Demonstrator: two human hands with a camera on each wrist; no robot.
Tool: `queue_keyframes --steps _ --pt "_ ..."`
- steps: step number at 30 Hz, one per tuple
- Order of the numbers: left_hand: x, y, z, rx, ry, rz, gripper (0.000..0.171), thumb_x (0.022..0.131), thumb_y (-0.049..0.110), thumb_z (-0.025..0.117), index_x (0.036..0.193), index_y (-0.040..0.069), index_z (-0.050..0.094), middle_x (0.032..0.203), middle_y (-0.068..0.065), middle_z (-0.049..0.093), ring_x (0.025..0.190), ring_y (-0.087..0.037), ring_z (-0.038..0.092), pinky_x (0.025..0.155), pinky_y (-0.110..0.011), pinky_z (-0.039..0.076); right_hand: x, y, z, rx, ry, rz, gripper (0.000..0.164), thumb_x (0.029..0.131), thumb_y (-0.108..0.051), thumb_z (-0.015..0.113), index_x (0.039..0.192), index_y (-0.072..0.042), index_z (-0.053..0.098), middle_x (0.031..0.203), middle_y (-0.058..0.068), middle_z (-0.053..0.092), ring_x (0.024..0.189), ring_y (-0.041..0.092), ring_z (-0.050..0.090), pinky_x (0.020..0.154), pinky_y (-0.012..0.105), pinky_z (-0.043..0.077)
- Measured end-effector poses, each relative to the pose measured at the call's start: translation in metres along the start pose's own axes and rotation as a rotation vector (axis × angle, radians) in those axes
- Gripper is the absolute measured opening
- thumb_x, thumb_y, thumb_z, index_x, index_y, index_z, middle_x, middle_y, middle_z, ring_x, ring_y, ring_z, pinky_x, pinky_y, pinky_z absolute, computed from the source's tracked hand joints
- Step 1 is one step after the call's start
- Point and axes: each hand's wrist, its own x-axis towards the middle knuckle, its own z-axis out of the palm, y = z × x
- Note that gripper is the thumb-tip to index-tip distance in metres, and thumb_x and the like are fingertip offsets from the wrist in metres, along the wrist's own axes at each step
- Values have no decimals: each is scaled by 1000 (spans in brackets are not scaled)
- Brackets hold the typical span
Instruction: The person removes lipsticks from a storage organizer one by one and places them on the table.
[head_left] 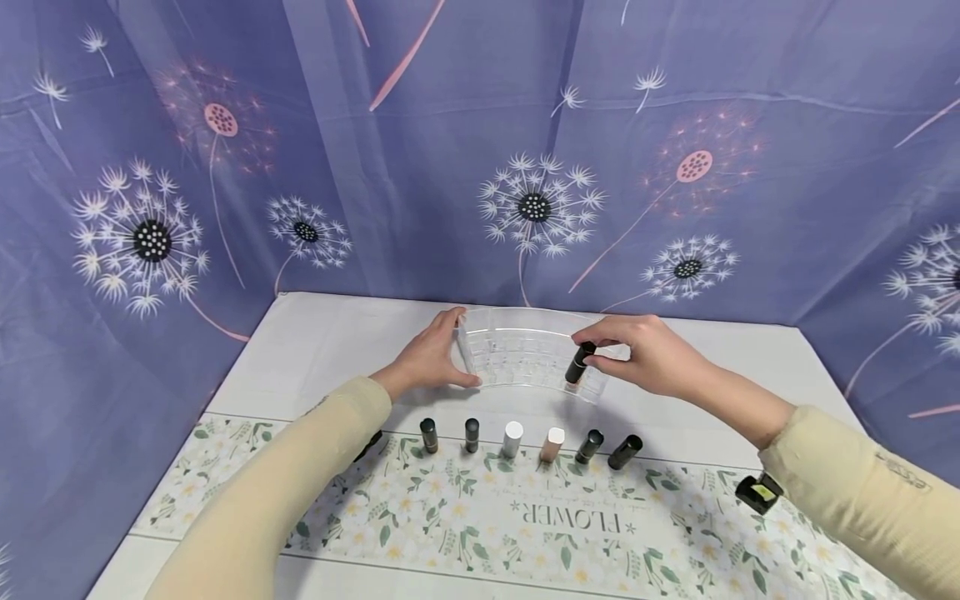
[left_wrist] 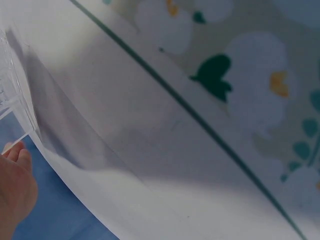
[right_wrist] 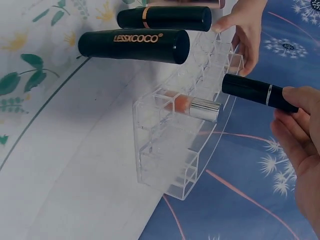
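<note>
A clear lipstick organizer (head_left: pixel 517 317), slightly curved and divided into small slots, stands near the table's back edge. My left hand (head_left: pixel 431 357) grips its left end, thumb at the front corner and fingers at the back. Between thumb and fingers my right hand (head_left: pixel 654 360) pinches a black lipstick (right_wrist: pixel 250 91) with a thin silver band, tilted above the organizer's right end. In the right wrist view, a lipstick with a silver cap and peach-coloured body (right_wrist: pixel 204 109) sits in one slot near that end. The left wrist view catches only part of the left hand (left_wrist: pixel 19 185).
Before the organizer, a row of lipsticks stands on the table: two dark tubes (head_left: pixel 428 435) at left, a white tube (head_left: pixel 513 439), a pinkish tube (head_left: pixel 552 445), a dark green tube (head_left: pixel 589 447) and a black tube (head_left: pixel 626 452). A flowered cloth (head_left: pixel 450 533) covers the front; a purple curtain (head_left: pixel 420 167) hangs behind.
</note>
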Motion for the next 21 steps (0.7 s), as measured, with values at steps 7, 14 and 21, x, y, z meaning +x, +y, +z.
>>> queue_keyframes --steps 7,14,21 --pt "-1 1 0 -10 -1 5 133 69 43 100 168 5 20 168 -19 34 151 -37 42 123 -49 40 -13 0 -6 -7 27 -33 39 83 7 86 119 -8 80 112 3 80 91 17 77 73 29 63" --pt "-1 2 -1 -6 -5 -1 134 69 44 100 168 4 20 168 -19 33 151 -37 43 123 -48 40 -28 0 -11 -11 30 -31 45 80 6 88 120 -11 80 112 0 80 91 16 77 72 26 62" --pt "-1 3 -2 -1 -6 2 134 69 44 100 168 3 19 168 -19 33 152 -37 42 124 -48 39 -44 0 -15 -25 0 14 42 82 6 87 121 -10 79 112 -1 80 93 15 77 76 21 61"
